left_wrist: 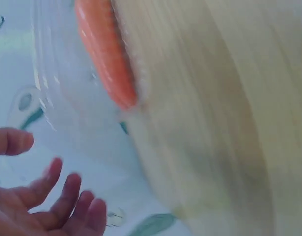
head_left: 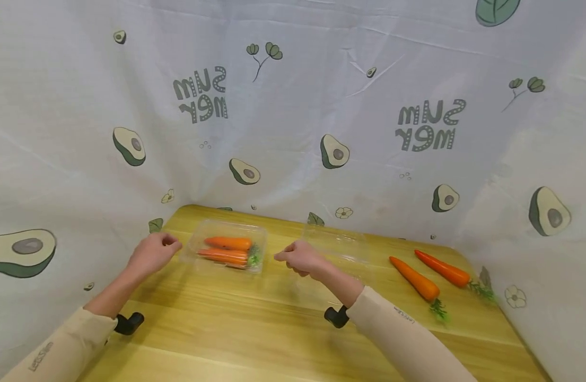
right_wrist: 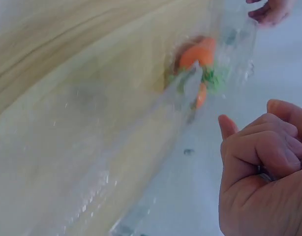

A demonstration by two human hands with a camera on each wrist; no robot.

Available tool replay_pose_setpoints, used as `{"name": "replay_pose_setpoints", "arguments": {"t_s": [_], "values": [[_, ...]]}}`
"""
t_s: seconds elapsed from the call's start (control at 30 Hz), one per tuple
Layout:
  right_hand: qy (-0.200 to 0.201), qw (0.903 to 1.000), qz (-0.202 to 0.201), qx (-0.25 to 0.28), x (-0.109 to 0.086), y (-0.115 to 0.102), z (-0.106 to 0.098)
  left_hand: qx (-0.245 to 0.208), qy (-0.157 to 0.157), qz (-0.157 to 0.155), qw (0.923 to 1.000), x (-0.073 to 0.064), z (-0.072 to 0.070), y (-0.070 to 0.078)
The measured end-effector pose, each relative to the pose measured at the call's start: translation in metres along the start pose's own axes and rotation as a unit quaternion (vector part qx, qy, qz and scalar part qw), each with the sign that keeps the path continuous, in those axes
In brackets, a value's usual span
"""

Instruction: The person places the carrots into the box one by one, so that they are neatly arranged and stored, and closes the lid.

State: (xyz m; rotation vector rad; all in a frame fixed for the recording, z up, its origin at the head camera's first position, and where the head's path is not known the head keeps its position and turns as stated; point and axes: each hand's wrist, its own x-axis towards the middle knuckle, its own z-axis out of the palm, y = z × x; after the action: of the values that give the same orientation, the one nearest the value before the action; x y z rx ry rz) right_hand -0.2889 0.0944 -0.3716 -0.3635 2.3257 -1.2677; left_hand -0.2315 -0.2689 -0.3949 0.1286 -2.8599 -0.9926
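Observation:
A clear plastic box [head_left: 261, 233] on the table holds two orange carrots [head_left: 228, 243] with green tops. Just left of it, my left hand [head_left: 154, 252] hovers with nothing in its grasp; the left wrist view shows its fingers [left_wrist: 70, 196] spread and slightly bent, apart from the box wall [left_wrist: 45, 83]. Between that box and a second clear container [head_left: 340, 241] is my right hand [head_left: 302, 258]. Its fingers [right_wrist: 261, 147] curl toward the palm, one sticking out, and nothing shows inside them. That container's lid stands up, and my right forearm covers part of it.
At the table's right side lie two more carrots [head_left: 417, 280] [head_left: 444, 269] with leafy tops. A white curtain [head_left: 293, 106] printed with avocados hangs behind and beside the wooden table [head_left: 216, 329]. Black wrist mounts [head_left: 129, 323] sit under both forearms.

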Motion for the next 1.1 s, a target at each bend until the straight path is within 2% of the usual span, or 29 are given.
{"name": "replay_pose_setpoints", "arguments": {"t_s": [0.13, 0.2, 0.3, 0.43, 0.57, 0.67, 0.87, 1.0, 1.1], "values": [[0.027, 0.9996, 0.0, -0.013, -0.016, 0.008, -0.017, 0.008, 0.067, 0.061, 0.9958, -0.008, 0.009, 0.021], [0.043, 0.9989, 0.001, -0.019, -0.023, 0.013, -0.025, 0.004, 0.08, 0.096, 0.9921, -0.012, 0.016, 0.032], [0.065, 0.9976, 0.0, -0.023, -0.034, 0.022, -0.035, -0.01, 0.077, 0.15, 0.9856, -0.015, 0.028, 0.049], [0.088, 0.9957, -0.008, -0.027, -0.048, 0.032, -0.049, -0.026, 0.057, 0.209, 0.9759, -0.02, 0.045, 0.073], [0.104, 0.9939, -0.015, -0.033, -0.061, 0.046, -0.062, -0.049, 0.009, 0.241, 0.9692, -0.025, 0.062, 0.094], [0.111, 0.9935, -0.015, -0.022, -0.069, 0.057, -0.071, -0.062, -0.037, 0.245, 0.9669, -0.029, 0.074, 0.108], [0.125, 0.9922, -0.005, -0.002, -0.084, 0.072, -0.089, -0.03, -0.093, 0.247, 0.964, -0.033, 0.101, 0.131], [0.14, 0.99, 0.006, -0.015, -0.096, 0.08, -0.098, -0.023, -0.152, 0.266, 0.9518, -0.028, 0.119, 0.141], [0.152, 0.988, 0.013, -0.023, -0.101, 0.087, -0.103, -0.029, -0.191, 0.263, 0.9454, -0.023, 0.13, 0.144]]}}
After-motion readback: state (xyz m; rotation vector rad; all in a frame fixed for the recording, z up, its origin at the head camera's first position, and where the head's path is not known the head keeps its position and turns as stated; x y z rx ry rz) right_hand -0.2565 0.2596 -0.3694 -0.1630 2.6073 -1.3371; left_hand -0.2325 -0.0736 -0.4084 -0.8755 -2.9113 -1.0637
